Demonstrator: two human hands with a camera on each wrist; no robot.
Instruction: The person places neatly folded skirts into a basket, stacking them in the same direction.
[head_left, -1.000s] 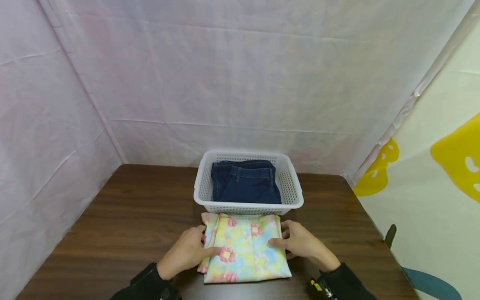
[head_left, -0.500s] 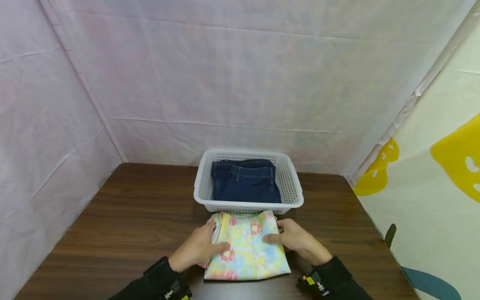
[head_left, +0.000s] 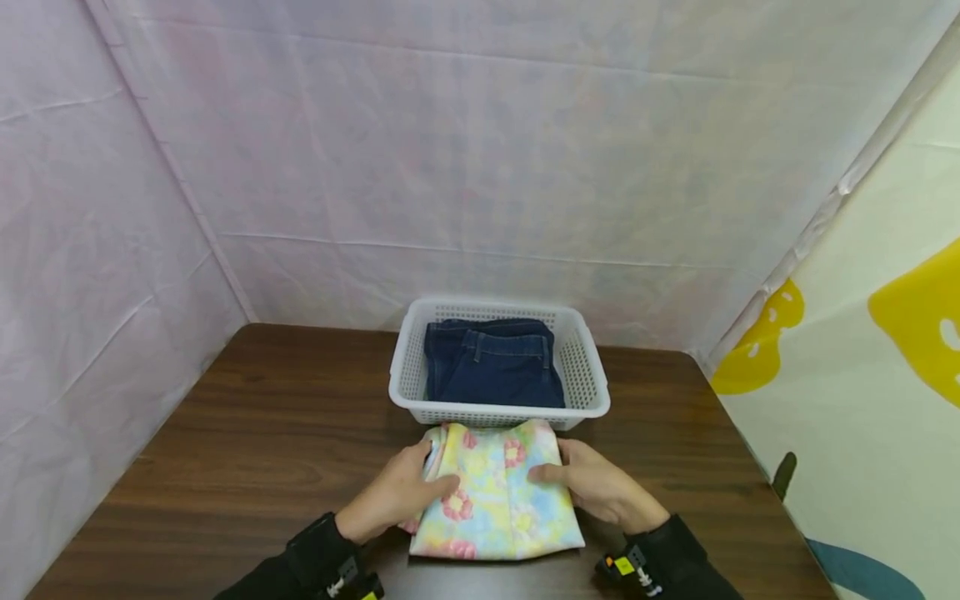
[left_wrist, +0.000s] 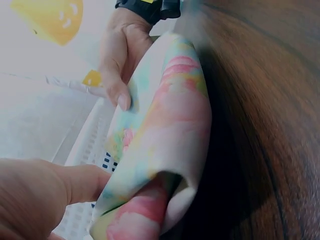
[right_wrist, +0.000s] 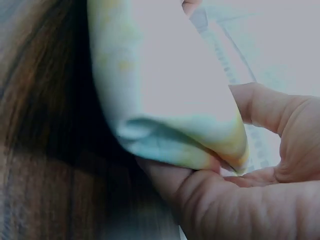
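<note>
A folded pastel cloth (head_left: 487, 500) with pink flowers on yellow and blue lies in front of the basket, its far edge raised toward the rim. My left hand (head_left: 397, 492) grips its left side, thumb on top and the other fingers hidden below. On the opposite side my right hand (head_left: 603, 483) holds it the same way; in the right wrist view fingers (right_wrist: 170, 180) reach under the fold. The left wrist view shows the cloth's rounded layers (left_wrist: 175, 115) bulging over the dark table. Behind it, folded dark blue jeans (head_left: 498, 367) lie inside the white basket (head_left: 495, 411).
The brown wooden table (head_left: 300, 417) extends to both sides of the basket. A pale fabric wall (head_left: 480, 167) rises right behind it. To the right hangs a cream sheet (head_left: 840, 358) with yellow shapes.
Both hands have moved inward and tightened on the cloth's sides. Its far edge has lifted and bunched slightly toward the basket. Over the last half second little differs.
</note>
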